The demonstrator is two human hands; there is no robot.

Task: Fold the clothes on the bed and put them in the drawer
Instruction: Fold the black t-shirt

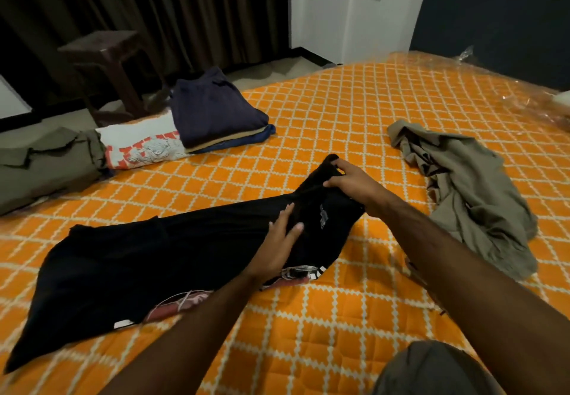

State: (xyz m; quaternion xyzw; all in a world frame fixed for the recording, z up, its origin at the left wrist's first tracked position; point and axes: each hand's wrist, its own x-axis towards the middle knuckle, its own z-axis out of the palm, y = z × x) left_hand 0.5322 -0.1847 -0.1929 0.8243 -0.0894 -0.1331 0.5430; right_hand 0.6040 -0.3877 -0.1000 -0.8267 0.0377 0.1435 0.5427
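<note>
A black T-shirt (pixel 129 259) lies spread across the orange quilted bed (pixel 354 111), with a pink print showing along its near edge. My left hand (pixel 279 240) presses flat on the shirt's right part with straight fingers. My right hand (pixel 348 180) pinches the shirt's far right end, which is lifted and folded over. A crumpled olive garment (pixel 472 191) lies unfolded to the right. At the bed's far left stands a stack of folded clothes (pixel 212 111) with a dark navy piece on top. No drawer is in view.
A folded white and orange printed shirt (pixel 145 145) and a folded olive garment (pixel 46 166) lie along the left edge. A dark wooden stool (pixel 108 55) stands by brown curtains on the floor. Clear plastic wrap (pixel 549 108) lies at the far right corner.
</note>
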